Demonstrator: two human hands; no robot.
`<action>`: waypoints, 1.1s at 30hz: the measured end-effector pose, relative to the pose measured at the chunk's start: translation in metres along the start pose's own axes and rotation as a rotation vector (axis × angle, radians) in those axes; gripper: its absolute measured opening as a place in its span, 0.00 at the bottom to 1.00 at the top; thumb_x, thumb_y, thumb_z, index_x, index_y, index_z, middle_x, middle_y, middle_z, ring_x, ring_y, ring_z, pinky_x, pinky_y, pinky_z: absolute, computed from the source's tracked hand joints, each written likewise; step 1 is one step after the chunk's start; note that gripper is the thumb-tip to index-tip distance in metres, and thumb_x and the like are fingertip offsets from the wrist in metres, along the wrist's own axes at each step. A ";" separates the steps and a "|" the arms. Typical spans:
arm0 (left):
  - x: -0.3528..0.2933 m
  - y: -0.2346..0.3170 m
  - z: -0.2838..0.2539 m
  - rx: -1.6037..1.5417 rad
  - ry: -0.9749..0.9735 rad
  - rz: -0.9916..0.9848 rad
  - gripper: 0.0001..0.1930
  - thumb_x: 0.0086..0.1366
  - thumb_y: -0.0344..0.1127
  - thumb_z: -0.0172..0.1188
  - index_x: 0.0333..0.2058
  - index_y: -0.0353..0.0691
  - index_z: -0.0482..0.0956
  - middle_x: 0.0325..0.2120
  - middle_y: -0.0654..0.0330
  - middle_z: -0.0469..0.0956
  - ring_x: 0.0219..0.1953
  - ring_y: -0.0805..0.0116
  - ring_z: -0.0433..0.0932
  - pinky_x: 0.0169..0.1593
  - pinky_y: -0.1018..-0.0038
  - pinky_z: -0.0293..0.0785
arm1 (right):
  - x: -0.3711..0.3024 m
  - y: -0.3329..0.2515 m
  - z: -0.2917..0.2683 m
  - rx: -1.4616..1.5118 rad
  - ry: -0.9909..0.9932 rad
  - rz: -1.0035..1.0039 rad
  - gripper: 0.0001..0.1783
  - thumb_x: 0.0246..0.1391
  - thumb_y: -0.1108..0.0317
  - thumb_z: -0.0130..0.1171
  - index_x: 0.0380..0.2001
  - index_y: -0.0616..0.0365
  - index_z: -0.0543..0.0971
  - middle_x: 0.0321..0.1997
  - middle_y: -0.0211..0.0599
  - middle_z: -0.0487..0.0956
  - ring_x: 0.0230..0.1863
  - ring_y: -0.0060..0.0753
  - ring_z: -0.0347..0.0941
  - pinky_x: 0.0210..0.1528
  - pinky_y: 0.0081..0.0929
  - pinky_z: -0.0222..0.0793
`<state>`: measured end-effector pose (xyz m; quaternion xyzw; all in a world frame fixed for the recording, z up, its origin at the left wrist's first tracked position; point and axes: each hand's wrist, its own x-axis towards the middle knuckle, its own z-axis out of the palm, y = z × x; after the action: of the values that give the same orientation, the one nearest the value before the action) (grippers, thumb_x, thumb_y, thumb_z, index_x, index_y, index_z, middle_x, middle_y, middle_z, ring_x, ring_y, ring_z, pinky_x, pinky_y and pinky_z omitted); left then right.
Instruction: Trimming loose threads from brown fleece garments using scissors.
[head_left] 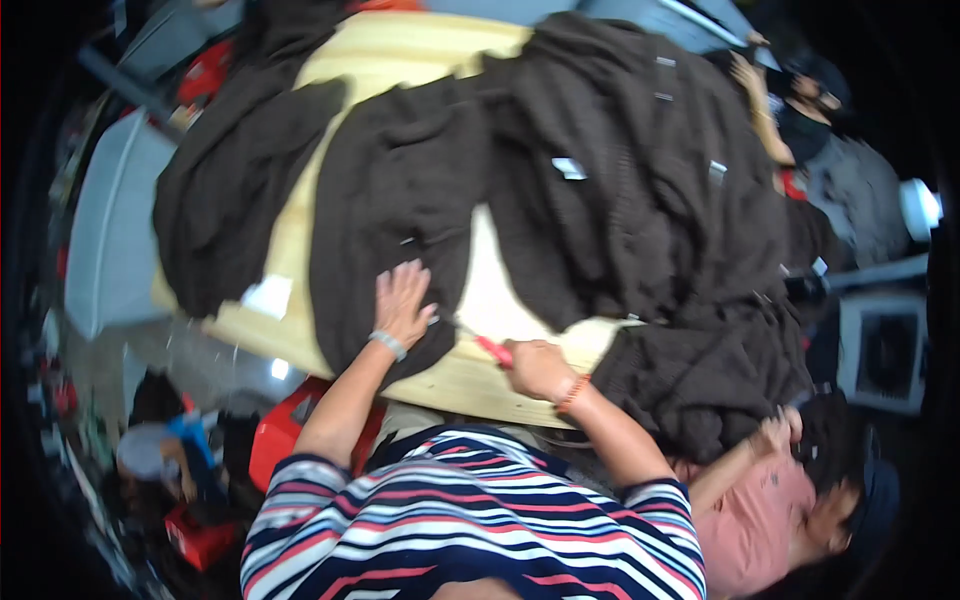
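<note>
Facing a rounded, pale yellow wooden surface point(450, 391), heaped at right with dark brown knitted garments point(640, 180) and laid at centre with one long, flat dark brown knitted piece point(390, 190). Resting the flat, released left grip point(403, 300) on the near part of that piece, and clenching in the right grip point(540, 372), just right of it, a small red-handled tool point(490, 349) with a tip too blurred to make out.
</note>
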<state>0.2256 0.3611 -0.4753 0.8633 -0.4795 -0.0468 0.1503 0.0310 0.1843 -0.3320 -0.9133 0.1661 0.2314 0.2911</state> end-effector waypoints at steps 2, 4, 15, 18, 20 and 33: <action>-0.022 -0.005 -0.004 0.060 -0.022 -0.031 0.38 0.58 0.47 0.60 0.63 0.36 0.60 0.66 0.49 0.56 0.69 0.47 0.51 0.67 0.45 0.41 | 0.013 0.004 0.024 -0.039 0.131 -0.137 0.13 0.51 0.66 0.54 0.40 0.56 0.78 0.28 0.50 0.81 0.34 0.53 0.80 0.36 0.48 0.73; -0.040 0.007 -0.015 0.008 -0.066 -0.080 0.53 0.44 0.56 0.71 0.65 0.36 0.57 0.68 0.47 0.51 0.71 0.45 0.44 0.67 0.39 0.33 | 0.011 -0.004 0.027 -0.055 0.224 -0.161 0.13 0.50 0.69 0.53 0.40 0.58 0.77 0.25 0.52 0.80 0.30 0.53 0.79 0.34 0.47 0.73; -0.022 -0.128 -0.027 -0.028 -0.023 -0.608 0.51 0.39 0.26 0.72 0.65 0.36 0.56 0.50 0.38 0.71 0.52 0.40 0.72 0.58 0.57 0.69 | -0.039 -0.003 0.053 0.193 0.369 0.186 0.13 0.54 0.68 0.54 0.44 0.53 0.74 0.30 0.50 0.80 0.37 0.54 0.77 0.43 0.48 0.71; -0.003 -0.135 -0.043 -0.289 -0.010 -0.477 0.40 0.41 0.23 0.67 0.58 0.32 0.66 0.46 0.40 0.75 0.50 0.46 0.76 0.59 0.63 0.69 | -0.051 0.002 0.060 0.262 0.479 0.281 0.12 0.57 0.65 0.52 0.44 0.53 0.73 0.29 0.53 0.79 0.37 0.57 0.77 0.42 0.50 0.71; 0.015 -0.076 -0.103 -0.709 -0.033 -0.142 0.30 0.43 0.22 0.61 0.51 0.29 0.73 0.43 0.46 0.79 0.48 0.56 0.78 0.57 0.70 0.68 | -0.065 0.009 0.066 0.299 0.549 0.361 0.11 0.57 0.64 0.52 0.43 0.53 0.73 0.29 0.53 0.79 0.36 0.58 0.77 0.41 0.51 0.71; 0.146 0.219 -0.308 -1.728 -0.312 0.481 0.38 0.50 0.29 0.59 0.62 0.32 0.61 0.56 0.52 0.71 0.58 0.59 0.70 0.65 0.64 0.61 | -0.134 0.050 0.103 0.391 0.759 0.625 0.13 0.50 0.66 0.55 0.41 0.52 0.76 0.29 0.58 0.79 0.37 0.63 0.77 0.39 0.52 0.73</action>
<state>0.1948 0.1963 -0.1070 0.3109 -0.4596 -0.4734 0.6841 -0.1364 0.2309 -0.3591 -0.7684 0.5642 -0.0751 0.2924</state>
